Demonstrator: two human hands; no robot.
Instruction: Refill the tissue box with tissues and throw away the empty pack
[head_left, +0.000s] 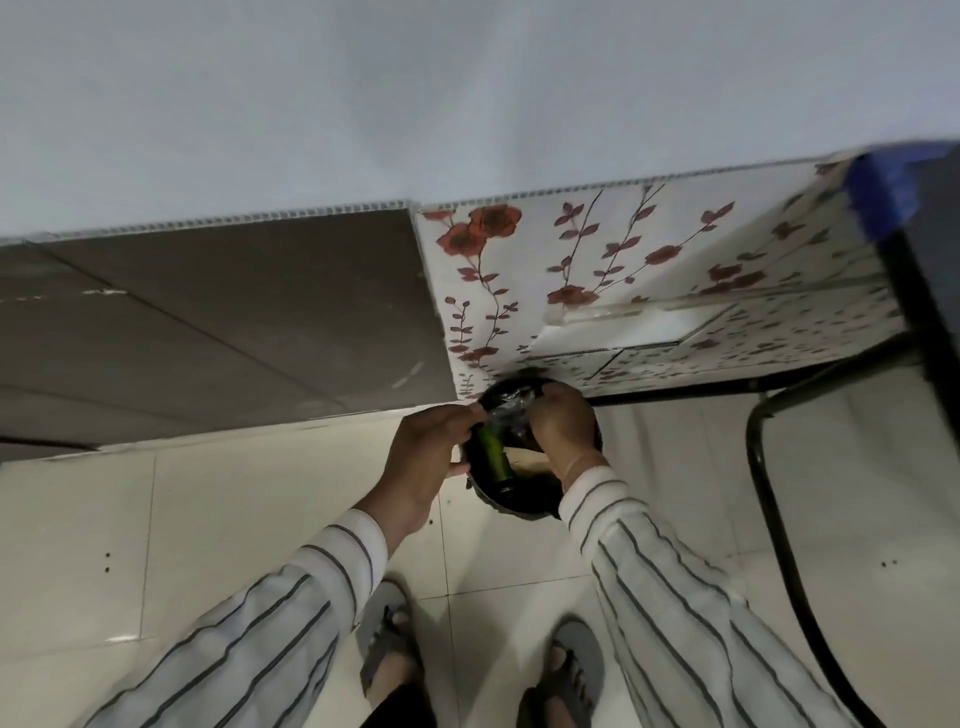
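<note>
Both our hands are down over a small black bin (519, 499) on the floor. The left hand (423, 457) and the right hand (563, 423) each pinch one side of a crumpled clear plastic pack (506, 415), fingers closed on it, holding it right at the mouth of the bin. It looks empty, just scrunched film, and honestly too blurry to read any print or brand on it. We can't make out writing anywhere in view.

Inside the bin there's a green bottle (493, 457) lying at an angle under the pack, plus some other dark stuff we can't identify.

Around it: the bin sits on pale floor tiles (208, 519), right up against a panel with a red flower pattern (571, 260). Next to that, on the left, is a plain dark brown panel (234, 312). On the right a black metal frame (769, 467) curves down just beside the bin, with something blue (883, 192) at the top corner. Striped sleeves (675, 597) and grey sandals (384, 634) show at the bottom. The tissue box isn't visible from here.
</note>
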